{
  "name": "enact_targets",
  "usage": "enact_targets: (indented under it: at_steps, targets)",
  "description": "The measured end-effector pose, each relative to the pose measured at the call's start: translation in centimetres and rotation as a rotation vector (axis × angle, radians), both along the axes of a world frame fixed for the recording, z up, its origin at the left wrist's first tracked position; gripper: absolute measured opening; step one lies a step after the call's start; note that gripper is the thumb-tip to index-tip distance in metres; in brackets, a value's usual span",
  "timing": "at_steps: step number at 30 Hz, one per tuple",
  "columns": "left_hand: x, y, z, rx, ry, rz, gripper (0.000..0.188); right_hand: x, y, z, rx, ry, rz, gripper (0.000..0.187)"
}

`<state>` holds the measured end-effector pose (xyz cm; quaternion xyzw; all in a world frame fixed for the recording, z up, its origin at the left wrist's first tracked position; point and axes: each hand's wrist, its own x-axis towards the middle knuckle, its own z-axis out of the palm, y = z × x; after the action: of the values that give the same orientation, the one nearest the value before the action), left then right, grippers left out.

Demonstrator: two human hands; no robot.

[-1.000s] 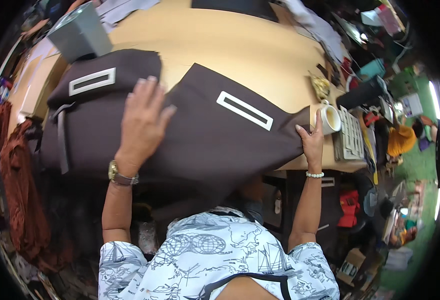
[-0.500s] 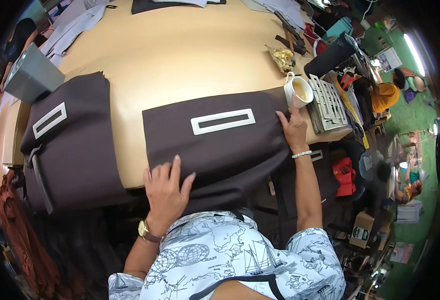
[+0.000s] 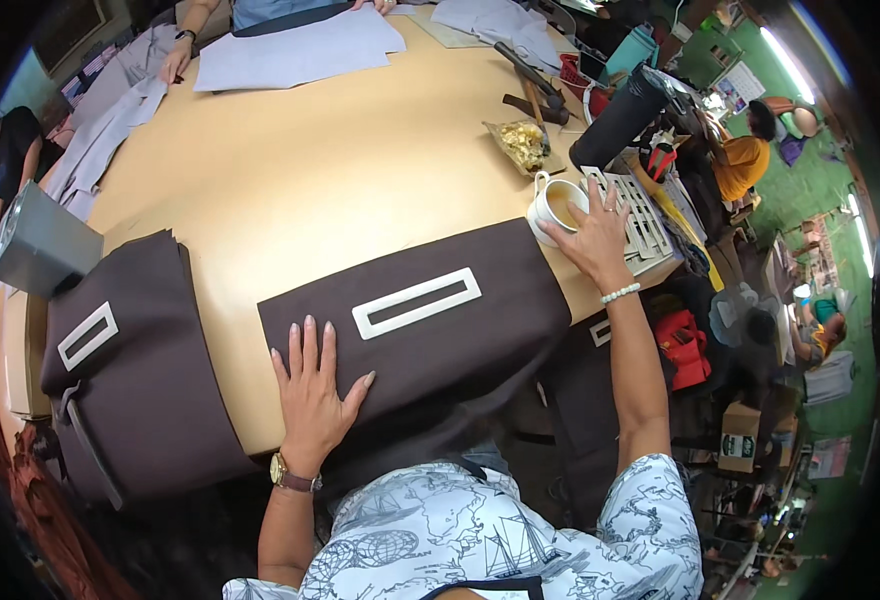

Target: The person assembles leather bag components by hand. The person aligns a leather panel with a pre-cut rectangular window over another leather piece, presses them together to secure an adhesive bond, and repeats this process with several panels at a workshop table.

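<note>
My left hand [image 3: 318,395] lies flat, fingers spread, on the near left part of a dark brown fabric panel [image 3: 500,330]. A white rectangular frame piece [image 3: 368,322] with a long slot lies on that panel. At the right, my right hand [image 3: 600,240] is open, its fingers apart, beside a white cup [image 3: 540,212] holding a yellowish liquid. Its thumb overlaps the cup's near side; whether it touches I cannot tell. The other fingertips reach over the edge of a stack of white slotted frame pieces [image 3: 648,222].
To the left lies more brown fabric [image 3: 150,400] with a white frame [image 3: 88,336], beside a grey metal box [image 3: 45,240]. Back right are a hammer [image 3: 538,108], a plastic bag [image 3: 520,145] and a black cylinder [image 3: 610,125]. Across the table [image 3: 290,160], another person's hands are near pale sheets [image 3: 300,55].
My right hand has moved from the panel's right edge over beside the cup and frame stack, its fingers spreading. My left hand has flattened on the panel. Another person's hands now show at the far side.
</note>
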<state>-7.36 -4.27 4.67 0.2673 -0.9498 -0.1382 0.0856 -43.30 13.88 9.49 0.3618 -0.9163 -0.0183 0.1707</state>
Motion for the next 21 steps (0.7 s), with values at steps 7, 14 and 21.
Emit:
enact_targets:
  at_steps: [7, 14, 21]
  targets:
    - [0.2, -0.1, -0.1, 0.004, -0.003, 0.013, 0.071, 0.1, -0.9, 1.5, -0.015, -0.091, -0.051, 0.057]
    - [0.2, -0.1, 0.0, -0.004, 0.017, 0.006, 0.071, 1.9, 2.5, 1.6, -0.060, 0.069, 0.041, 0.024]
    - [0.1, -0.2, -0.4, -0.018, 0.046, 0.001, 0.071, 5.6, 1.7, 1.8, -0.010, -0.014, 0.171, 0.022]
